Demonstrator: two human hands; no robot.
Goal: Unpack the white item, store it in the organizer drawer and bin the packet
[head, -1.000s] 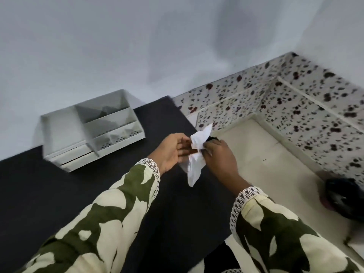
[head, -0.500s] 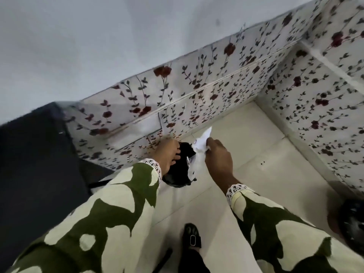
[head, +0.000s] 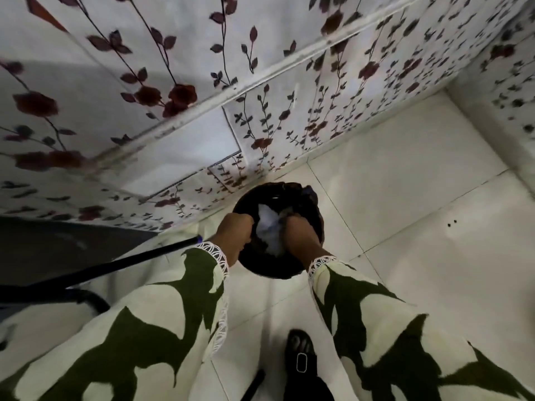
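Note:
A round black bin (head: 314,218) stands on the pale tiled floor by the floral wall. The crumpled white packet (head: 267,227) sits inside its mouth, between my two hands. My right hand (head: 301,237) reaches into the bin from the right, fingers closed on the packet's edge. At the bin's left rim, my left hand (head: 234,235) has its fingers curled over the rim. The organizer and the white item are out of view.
A wall with a red-flower pattern (head: 260,82) runs behind the bin and turns a corner at the right. A black pole (head: 130,264) slants in from the left past a dark table edge (head: 58,244). My sandalled foot (head: 301,357) stands just below the bin.
The view swung from the table and organizer down to the floor. Both hands dropped to the bin, and the packet went from held above it to inside its mouth.

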